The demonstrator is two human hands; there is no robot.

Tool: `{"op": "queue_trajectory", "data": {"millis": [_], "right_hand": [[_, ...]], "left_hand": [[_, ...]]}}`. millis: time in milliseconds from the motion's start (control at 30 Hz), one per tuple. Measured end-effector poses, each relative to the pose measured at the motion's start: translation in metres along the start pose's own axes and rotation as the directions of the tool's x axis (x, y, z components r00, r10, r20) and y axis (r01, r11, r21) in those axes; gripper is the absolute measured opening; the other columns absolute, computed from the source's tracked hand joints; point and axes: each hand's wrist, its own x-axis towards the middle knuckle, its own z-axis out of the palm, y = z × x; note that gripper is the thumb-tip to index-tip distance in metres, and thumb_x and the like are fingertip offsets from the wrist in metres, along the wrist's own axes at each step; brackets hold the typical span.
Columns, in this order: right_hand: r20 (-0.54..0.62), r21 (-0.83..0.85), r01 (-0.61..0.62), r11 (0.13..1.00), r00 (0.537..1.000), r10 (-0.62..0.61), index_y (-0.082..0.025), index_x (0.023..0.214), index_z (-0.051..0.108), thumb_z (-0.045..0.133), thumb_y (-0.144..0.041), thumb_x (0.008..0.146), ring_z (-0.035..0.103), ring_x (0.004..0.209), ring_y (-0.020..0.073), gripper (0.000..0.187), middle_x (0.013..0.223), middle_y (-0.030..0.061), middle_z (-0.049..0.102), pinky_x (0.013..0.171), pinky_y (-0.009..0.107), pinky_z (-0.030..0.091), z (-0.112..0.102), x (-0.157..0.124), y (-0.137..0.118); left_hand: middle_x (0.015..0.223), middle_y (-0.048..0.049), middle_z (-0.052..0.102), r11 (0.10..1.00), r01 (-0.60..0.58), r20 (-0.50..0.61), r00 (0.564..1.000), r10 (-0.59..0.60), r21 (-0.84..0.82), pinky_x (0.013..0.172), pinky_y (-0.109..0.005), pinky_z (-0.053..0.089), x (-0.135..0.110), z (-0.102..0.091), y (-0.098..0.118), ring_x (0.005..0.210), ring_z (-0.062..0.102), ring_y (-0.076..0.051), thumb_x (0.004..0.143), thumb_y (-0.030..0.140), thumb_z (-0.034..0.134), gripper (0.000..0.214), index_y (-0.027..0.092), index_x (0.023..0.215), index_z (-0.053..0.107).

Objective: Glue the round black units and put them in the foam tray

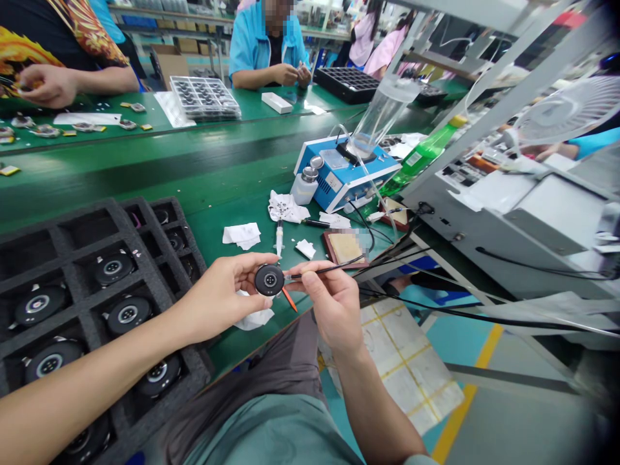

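Note:
My left hand (225, 294) grips a round black smartwatch body (269, 279) by its rim, between thumb and fingers. Its back, with a ring of small metal contacts at the centre, faces up. In my right hand (335, 303), thumb and fingers pinch a thin black pen-like tool (296, 276) with a pale tip. That tip is at the right edge of the watch body; whether it touches cannot be made out. Just beyond my hands a syringe (279, 237) lies on the green bench (203, 174). An orange-red pointed stick (290, 299) shows between my hands.
Foam trays (97, 242) with several watch bodies are at left. A blue machine (339, 171), a pump bottle (305, 186), a green bottle (421, 155), white wipes (241, 236) and a sponge holder (346, 247) stand beyond. Black cables (436, 313) run right. Co-workers sit opposite.

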Motion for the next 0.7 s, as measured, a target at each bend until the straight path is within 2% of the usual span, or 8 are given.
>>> {"op": "queue_trajectory", "data": {"millis": [167, 300, 400, 467, 533, 567, 633, 700], "right_hand": [[-0.01, 0.006, -0.013, 1.0, 1.0, 0.013, -0.024, 0.093, 0.075, 0.071, -0.029, 0.093, 0.076, 0.087, 0.0158, 0.007, 0.095, 0.0018, 0.078, 0.08, 0.03, 0.066, -0.001, 0.002, 0.001], [-0.125, -0.041, -0.091, 0.995, 0.989, 0.085, -0.022, 0.093, 0.074, 0.073, -0.036, 0.09, 0.077, 0.09, 0.0188, 0.015, 0.095, 0.0037, 0.077, 0.082, 0.033, 0.065, -0.023, -0.002, 0.012], [-0.165, -0.209, -0.344, 0.915, 0.935, 0.314, -0.019, 0.101, 0.072, 0.075, -0.049, 0.084, 0.076, 0.081, 0.0199, 0.035, 0.096, 0.0077, 0.078, 0.072, 0.033, 0.063, -0.055, -0.015, 0.006], [-0.1, -0.45, -0.488, 0.748, 0.86, 0.501, -0.016, 0.097, 0.072, 0.071, -0.056, 0.084, 0.072, 0.068, 0.0189, 0.041, 0.084, 0.0081, 0.077, 0.058, 0.029, 0.057, -0.072, -0.021, -0.01], [0.007, -0.693, -0.422, 0.585, 0.807, 0.59, -0.017, 0.077, 0.07, 0.061, -0.056, 0.092, 0.065, 0.058, 0.0168, 0.043, 0.063, 0.0048, 0.069, 0.052, 0.027, 0.048, -0.075, -0.017, -0.029], [0.033, -0.759, -0.34, 0.555, 0.831, 0.555, -0.018, 0.073, 0.068, 0.056, -0.054, 0.095, 0.064, 0.057, 0.0165, 0.044, 0.06, 0.004, 0.067, 0.053, 0.027, 0.046, -0.07, -0.01, -0.035], [0.079, -0.838, -0.115, 0.533, 0.942, 0.327, -0.02, 0.081, 0.069, 0.051, -0.047, 0.098, 0.067, 0.066, 0.0181, 0.037, 0.07, 0.0044, 0.072, 0.063, 0.029, 0.048, -0.049, 0.013, -0.037], [0.11, -0.926, 0.041, 0.376, 0.98, 0.164, -0.022, 0.106, 0.069, 0.051, -0.044, 0.099, 0.072, 0.082, 0.0234, 0.029, 0.087, 0.006, 0.077, 0.075, 0.033, 0.051, -0.021, 0.045, -0.023]], "left_hand": [[0.114, -0.0113, 0.078, 1.0, 0.002, -0.002, 1.0, -0.002, 0.008, 0.091, -0.043, 0.056, 0.0, 0.0, 0.0, 0.098, 0.073, -0.027, 0.064, 0.017, 0.077, 0.07, 0.011, 0.133, 0.064], [0.109, -0.0097, 0.079, 0.999, 0.023, -0.051, 0.998, -0.025, -0.029, 0.089, -0.041, 0.057, 0.004, -0.002, -0.002, 0.093, 0.073, -0.025, 0.063, 0.019, 0.081, 0.066, 0.012, 0.127, 0.066], [0.11, -0.0095, 0.078, 0.997, 0.036, -0.139, 0.989, -0.046, -0.072, 0.09, -0.039, 0.057, 0.006, -0.004, -0.003, 0.093, 0.073, -0.023, 0.062, 0.02, 0.084, 0.065, 0.013, 0.124, 0.066], [0.114, -0.0098, 0.077, 0.993, 0.041, -0.192, 0.979, -0.061, -0.109, 0.088, -0.037, 0.057, 0.007, -0.005, -0.002, 0.093, 0.073, -0.022, 0.063, 0.019, 0.084, 0.065, 0.014, 0.125, 0.066], [0.119, -0.0102, 0.075, 0.987, 0.042, -0.222, 0.972, -0.076, -0.153, 0.083, -0.034, 0.057, 0.007, -0.005, -0.001, 0.093, 0.073, -0.021, 0.063, 0.019, 0.084, 0.069, 0.014, 0.129, 0.063], [0.119, -0.0103, 0.075, 0.984, 0.043, -0.228, 0.97, -0.082, -0.172, 0.081, -0.033, 0.057, 0.007, -0.005, 0.0, 0.093, 0.074, -0.021, 0.064, 0.019, 0.084, 0.071, 0.014, 0.13, 0.062], [0.117, -0.0101, 0.075, 0.979, 0.04, -0.236, 0.968, -0.088, -0.202, 0.08, -0.031, 0.057, 0.006, -0.004, 0.002, 0.092, 0.074, -0.021, 0.064, 0.018, 0.085, 0.073, 0.014, 0.132, 0.06], [0.119, -0.0103, 0.073, 0.975, 0.029, -0.245, 0.966, -0.084, -0.22, 0.081, -0.03, 0.057, 0.005, -0.003, 0.005, 0.092, 0.074, -0.02, 0.064, 0.016, 0.086, 0.073, 0.014, 0.132, 0.059]]}}
